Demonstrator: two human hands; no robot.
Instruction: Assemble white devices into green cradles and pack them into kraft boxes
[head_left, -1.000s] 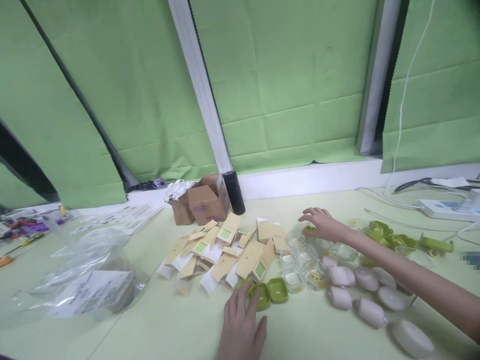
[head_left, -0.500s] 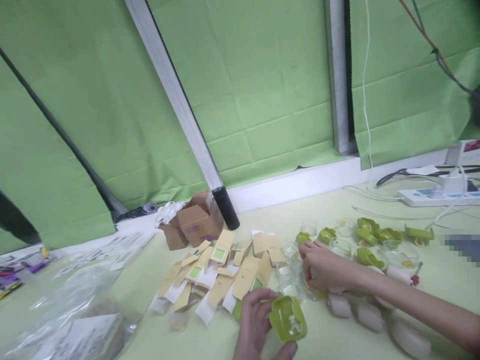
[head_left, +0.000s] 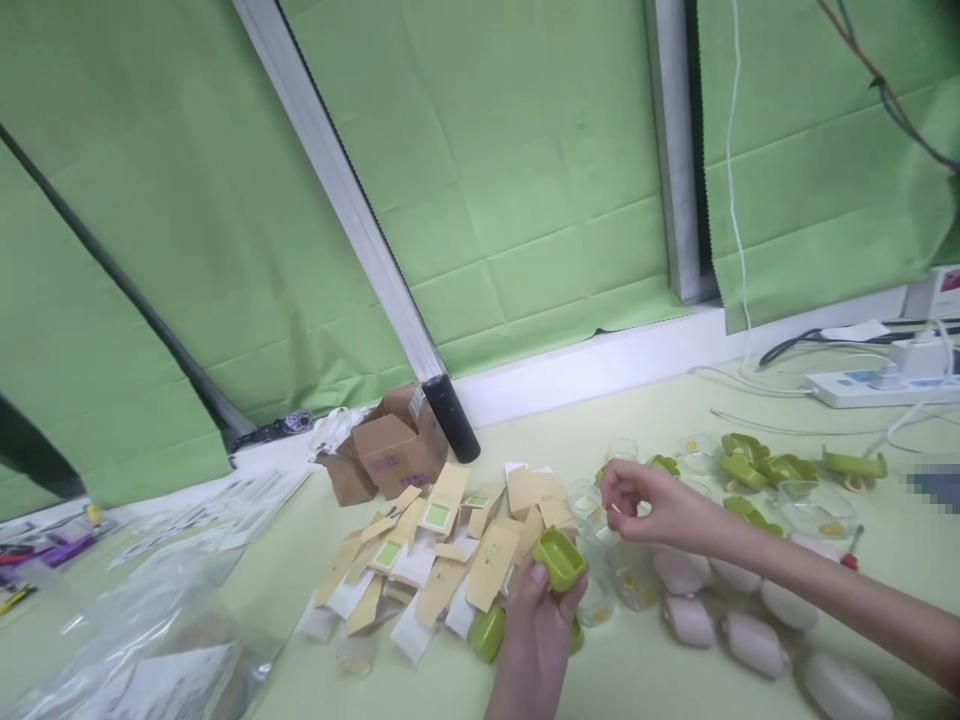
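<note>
My left hand (head_left: 534,630) grips a small square green plastic cup (head_left: 559,560), its open side tilted up. To its right, my right hand (head_left: 660,505) hovers over the clear plastic cases with thumb and fingertips pinched together. A tiny pale thing seems to sit in that pinch, too small to name. Below it lie several clear cases (head_left: 631,578), some with yellow pieces inside. Another green cup (head_left: 487,632) rests beside my left wrist, and part of one more shows behind it. Green clover-shaped parts (head_left: 744,460) are grouped beyond my right forearm.
Folded tan cards (head_left: 491,565) are heaped left of my hands. Off-white rounded pieces (head_left: 756,642) lie under and before my right forearm. A cardboard box (head_left: 397,450) and black cylinder (head_left: 451,418) stand at the back. A power strip (head_left: 877,388) sits back right; plastic bags (head_left: 150,640) lie left.
My left hand has turned and raised the green cup, moving it slightly left. White bits seen inside it earlier no longer show. My right hand has lifted off the clear cases, fingers pinched.
</note>
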